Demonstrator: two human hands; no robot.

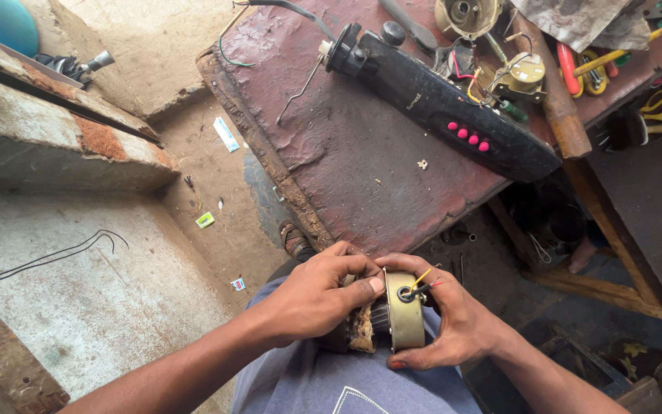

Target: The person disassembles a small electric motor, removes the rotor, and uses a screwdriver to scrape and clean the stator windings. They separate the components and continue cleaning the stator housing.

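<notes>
Both hands clasped small motor [400, 310] over lap, below red workbench [346, 153] edge. Left hand [317, 295] pinched its top; right hand [453, 314] cupped its underside. Black appliance housing [438, 100] lay on bench.

A wide bare strip is lying open on the worn dark-red wooden tabletop [362, 184], between its near edge and the long black plastic appliance body [453, 107]. Behind this body, scattered pliers, scissors and motor parts [576, 61] are blocking the far right side.
</notes>
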